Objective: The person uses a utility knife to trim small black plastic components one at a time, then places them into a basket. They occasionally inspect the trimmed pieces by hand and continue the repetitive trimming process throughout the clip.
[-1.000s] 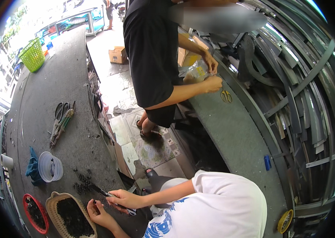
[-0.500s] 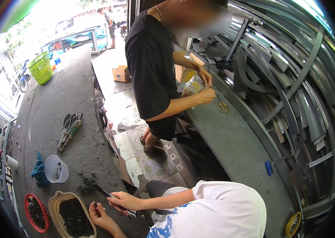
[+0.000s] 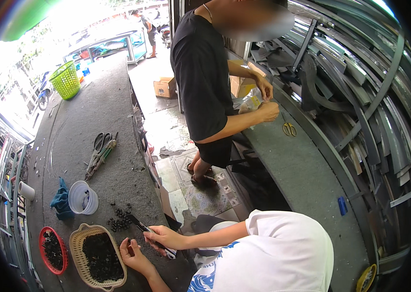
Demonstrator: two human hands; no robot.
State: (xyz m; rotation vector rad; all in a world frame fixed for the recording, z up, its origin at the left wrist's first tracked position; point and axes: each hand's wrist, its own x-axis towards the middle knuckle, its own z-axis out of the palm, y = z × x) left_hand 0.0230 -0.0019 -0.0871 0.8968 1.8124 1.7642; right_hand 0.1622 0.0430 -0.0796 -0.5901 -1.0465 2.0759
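Observation:
At the bottom, my right hand [image 3: 162, 237] grips a slim utility knife [image 3: 140, 224], its dark end pointing at a scatter of small black pieces [image 3: 120, 220] on the grey worktop. Close by, my left hand [image 3: 135, 257] is closed, fingertips drawn together beside the rim of a beige basket [image 3: 77, 251]; what they pinch is too small to make out. Dark bits and shavings fill that basket. A red basket [image 3: 45, 257] to its left holds similar bits. Behind them stand a clear plastic tub [image 3: 83, 198] and a crumpled teal cloth [image 3: 61, 202].
Scissors and a pliers-like tool [image 3: 100, 156] lie farther up the worktop [image 3: 79, 126], below a green basket [image 3: 65, 82]. To the right, a person in black [image 3: 200, 78] handles a plastic bag [image 3: 250, 100] at another bench, near yellow-handled scissors [image 3: 289, 129]. Strips fill the rack [image 3: 361, 97].
The whole scene has shifted rightward and slightly upward in the view. My hands keep about the same place beside the beige basket, and the knife stays in my right hand.

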